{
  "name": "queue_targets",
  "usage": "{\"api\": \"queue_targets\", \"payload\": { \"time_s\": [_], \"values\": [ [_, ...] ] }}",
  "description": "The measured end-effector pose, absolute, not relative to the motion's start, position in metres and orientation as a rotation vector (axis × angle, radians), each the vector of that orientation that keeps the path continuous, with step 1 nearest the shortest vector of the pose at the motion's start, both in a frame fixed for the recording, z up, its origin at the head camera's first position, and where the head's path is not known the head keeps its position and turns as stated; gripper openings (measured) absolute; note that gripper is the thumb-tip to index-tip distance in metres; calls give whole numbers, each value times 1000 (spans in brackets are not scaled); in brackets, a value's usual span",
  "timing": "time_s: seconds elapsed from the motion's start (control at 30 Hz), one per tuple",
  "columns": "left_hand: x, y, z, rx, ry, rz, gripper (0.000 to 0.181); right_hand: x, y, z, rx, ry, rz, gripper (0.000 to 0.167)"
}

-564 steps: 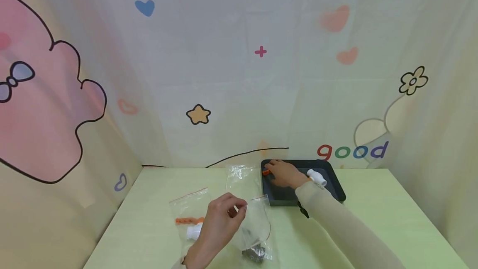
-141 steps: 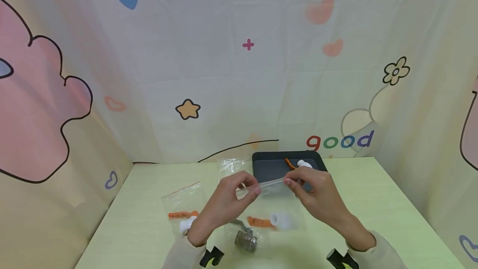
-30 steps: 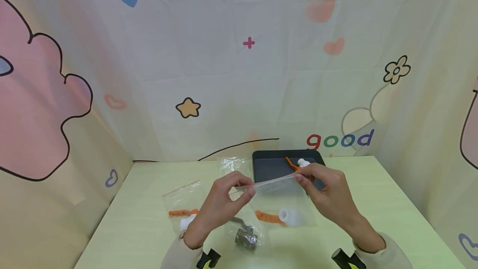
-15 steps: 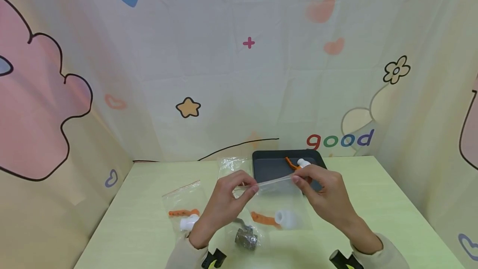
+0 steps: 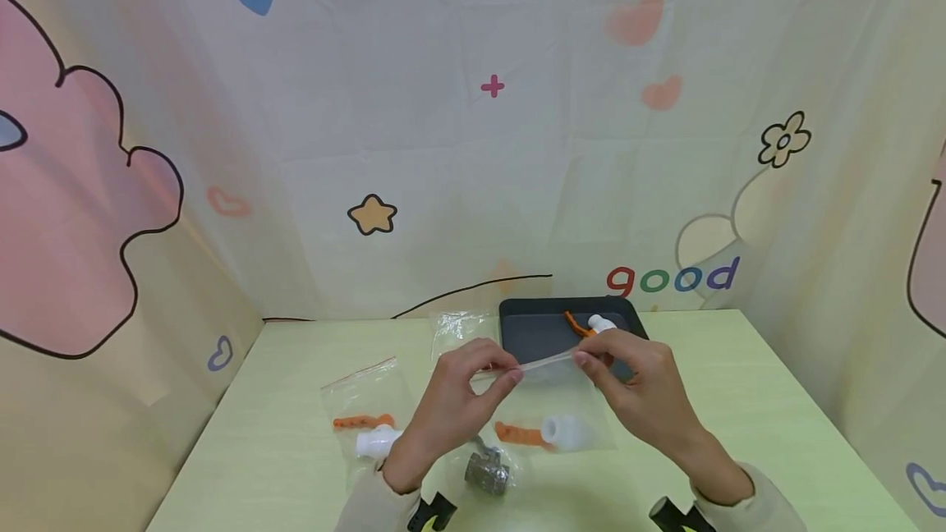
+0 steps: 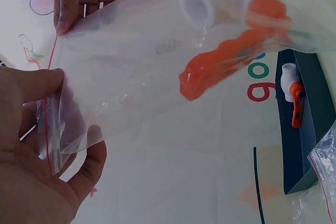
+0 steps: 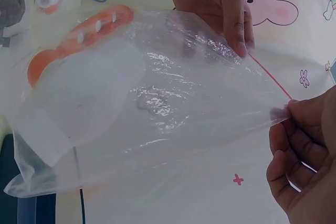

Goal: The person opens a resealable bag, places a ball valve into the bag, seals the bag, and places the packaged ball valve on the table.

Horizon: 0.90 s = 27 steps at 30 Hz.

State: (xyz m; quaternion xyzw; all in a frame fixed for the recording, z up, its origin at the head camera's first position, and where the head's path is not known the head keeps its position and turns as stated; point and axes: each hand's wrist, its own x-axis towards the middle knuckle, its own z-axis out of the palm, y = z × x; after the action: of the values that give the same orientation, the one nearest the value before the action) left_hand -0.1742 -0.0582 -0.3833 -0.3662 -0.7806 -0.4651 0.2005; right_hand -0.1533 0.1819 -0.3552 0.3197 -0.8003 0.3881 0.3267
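While working over the table (image 5: pixel 229 466), near the tray (image 5: pixel 532 333), holding the clear bag (image 6: pixel 131 61), pinching its top in left hand (image 5: pixel 460 391) and right hand (image 5: pixel 646 378), gripping closer together than a moment ago; carrying white pipe (image 6: pixel 197 6) and orange handle (image 6: pixel 220 62) inside, probably working along the red strip (image 7: pixel 270 76).

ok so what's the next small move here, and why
I'd probably run the right hand's pinch along the red edge of the clear bag toward the left hand, pressing as it goes. Both hands pinch that edge, and the white valve with its orange handle is inside, but I can't tell whether the bag is fully sealed.
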Motion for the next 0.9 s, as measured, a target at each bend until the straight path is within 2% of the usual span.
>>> {"api": "queue_targets", "payload": {
  "time_s": [0.27, 0.77, 0.9],
  "values": [
    [-175, -67, -391, -1005, -2177, -1353, 5, -153, 186, -352, 841, -2068, 1006, 23],
    [-175, -74, -394, -989, -2203, -1368, 5, -153, 190, -355, 824, -2074, 1026, 12],
    [-175, -76, -394, -970, -2216, -1352, 4, -153, 191, -354, 802, -2077, 1013, 13]
  ]
}}
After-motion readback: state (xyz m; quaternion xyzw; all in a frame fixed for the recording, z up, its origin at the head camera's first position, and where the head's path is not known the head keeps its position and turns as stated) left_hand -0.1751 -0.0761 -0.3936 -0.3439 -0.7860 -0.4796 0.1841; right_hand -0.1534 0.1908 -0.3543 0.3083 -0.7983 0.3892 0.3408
